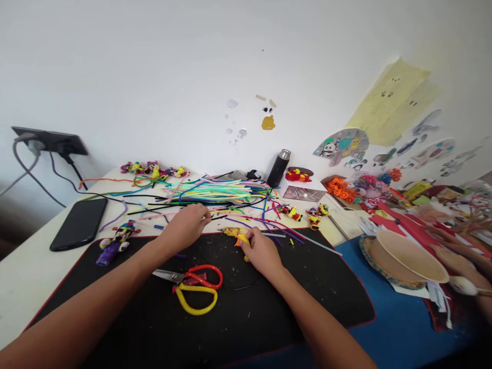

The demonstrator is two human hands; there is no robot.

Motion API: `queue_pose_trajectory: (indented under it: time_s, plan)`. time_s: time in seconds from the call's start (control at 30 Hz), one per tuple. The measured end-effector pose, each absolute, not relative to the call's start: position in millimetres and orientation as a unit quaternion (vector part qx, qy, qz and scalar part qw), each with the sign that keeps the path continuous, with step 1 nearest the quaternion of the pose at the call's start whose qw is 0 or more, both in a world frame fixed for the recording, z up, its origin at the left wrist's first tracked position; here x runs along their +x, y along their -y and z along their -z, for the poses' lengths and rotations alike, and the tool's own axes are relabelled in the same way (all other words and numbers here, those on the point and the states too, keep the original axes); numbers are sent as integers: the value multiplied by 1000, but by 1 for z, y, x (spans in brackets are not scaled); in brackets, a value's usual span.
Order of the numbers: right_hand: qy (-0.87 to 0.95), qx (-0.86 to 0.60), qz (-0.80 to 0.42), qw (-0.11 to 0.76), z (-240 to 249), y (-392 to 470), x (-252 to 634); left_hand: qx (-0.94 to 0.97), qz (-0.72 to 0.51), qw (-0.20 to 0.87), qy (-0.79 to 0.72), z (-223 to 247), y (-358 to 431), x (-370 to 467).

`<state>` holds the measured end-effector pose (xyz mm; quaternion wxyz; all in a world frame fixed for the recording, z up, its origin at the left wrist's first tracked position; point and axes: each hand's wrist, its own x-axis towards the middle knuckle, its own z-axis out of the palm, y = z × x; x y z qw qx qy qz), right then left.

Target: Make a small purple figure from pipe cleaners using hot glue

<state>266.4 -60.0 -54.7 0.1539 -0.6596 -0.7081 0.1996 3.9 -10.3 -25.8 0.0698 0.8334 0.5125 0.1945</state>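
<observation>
My right hand [264,252] is closed around the handle of a yellow hot glue gun [233,232], whose nozzle points left over the black mat [284,307]. My left hand [187,224] hovers at the mat's far edge, close to loose pipe cleaners [226,211]. Its fingers are curled together, and whatever they may pinch is too small to make out. Below the hands lie scissors [198,289] with one red and one yellow handle. A small pipe-cleaner doll [115,243] with a purple base lies left of my left forearm.
A large pile of coloured pipe cleaners [219,190] spreads along the wall. Behind it stands a black flask [279,169]. A phone [79,224] lies at left, near a power socket [49,141]. At right are a bowl [411,256] and another person's hands [453,259].
</observation>
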Motion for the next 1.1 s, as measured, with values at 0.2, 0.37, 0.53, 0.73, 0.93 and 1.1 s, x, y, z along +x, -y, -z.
queue_pose_trajectory:
  time_s: [0.2, 0.37, 0.53, 0.73, 0.93, 1.1]
  plan:
    - [713, -656, -159, 192, 62, 46, 265, 792, -218, 111, -559, 15, 36, -10]
    - [687, -654, -179, 260, 69, 31, 266, 785, -239, 141, -554, 9, 36, -13]
    - [663, -558, -339, 365, 59, 35, 251, 776, -273, 204, -531, 3, 32, -7]
    - [513, -431, -562, 485, 36, 23, 202, 752, -330, 290, -492, 7, 28, 2]
    - [460, -378, -587, 548, 31, 0, 169, 749, -325, 259, -516, 6, 21, -3]
    - [431, -355, -616, 555, 29, -10, 162, 720, -360, 292, -516, 3, 13, -12]
